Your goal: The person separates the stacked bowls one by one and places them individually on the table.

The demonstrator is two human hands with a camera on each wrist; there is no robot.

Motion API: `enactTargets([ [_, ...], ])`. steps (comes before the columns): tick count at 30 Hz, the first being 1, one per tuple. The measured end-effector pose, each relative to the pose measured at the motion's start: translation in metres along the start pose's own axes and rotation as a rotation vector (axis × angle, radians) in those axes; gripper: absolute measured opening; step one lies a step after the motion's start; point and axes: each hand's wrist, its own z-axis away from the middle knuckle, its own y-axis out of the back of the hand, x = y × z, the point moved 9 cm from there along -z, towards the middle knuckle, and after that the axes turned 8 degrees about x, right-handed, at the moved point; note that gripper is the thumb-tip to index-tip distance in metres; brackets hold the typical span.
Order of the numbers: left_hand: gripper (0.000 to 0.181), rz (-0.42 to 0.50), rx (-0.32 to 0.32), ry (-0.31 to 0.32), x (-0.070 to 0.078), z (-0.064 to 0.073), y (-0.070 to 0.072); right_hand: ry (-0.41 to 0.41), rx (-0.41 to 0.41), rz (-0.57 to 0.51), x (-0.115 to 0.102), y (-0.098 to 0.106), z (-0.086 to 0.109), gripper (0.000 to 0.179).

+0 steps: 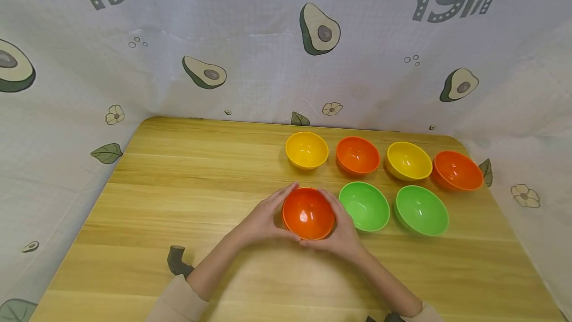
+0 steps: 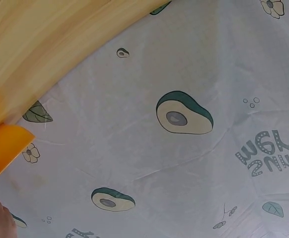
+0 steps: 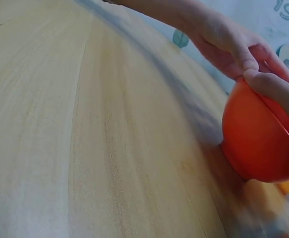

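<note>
Both hands hold an orange bowl point(image 1: 308, 215) between them, its opening facing up. My left hand point(image 1: 268, 215) curves round its left side, and my right hand point(image 1: 341, 227) grips the right side. Both thumbs meet at the near rim. In the right wrist view, the orange bowl point(image 3: 258, 134) shows its rounded side and base close over the table, and a line runs just below its rim. A green bowl point(image 1: 364, 207) stands right beside my right hand. A yellow bowl point(image 1: 307, 150) is behind the held one.
On the wooden table point(image 1: 178, 188), an orange bowl point(image 1: 357, 155), a yellow bowl point(image 1: 408, 161) and another orange bowl point(image 1: 458, 170) continue the back row. A second green bowl point(image 1: 421, 210) stands at right. A patterned cloth point(image 1: 259, 98) hangs behind the table.
</note>
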Motion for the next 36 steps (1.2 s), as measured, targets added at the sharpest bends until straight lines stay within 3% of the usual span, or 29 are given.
enactTargets([
  [8,0.110,0.013,0.013,-0.014,-0.0008,0.0000,0.0014,-0.012,0.037,-0.011,-0.0005,0.0006,0.0009,0.100],
  [22,0.110,0.033,0.000,-0.011,-0.0020,0.0022,0.0015,0.021,0.055,-0.031,0.0003,0.0000,0.0028,0.100],
  [36,0.108,0.034,0.018,-0.021,-0.0046,0.0019,0.0025,0.063,0.125,-0.040,-0.0009,0.0047,0.0040,0.096],
])
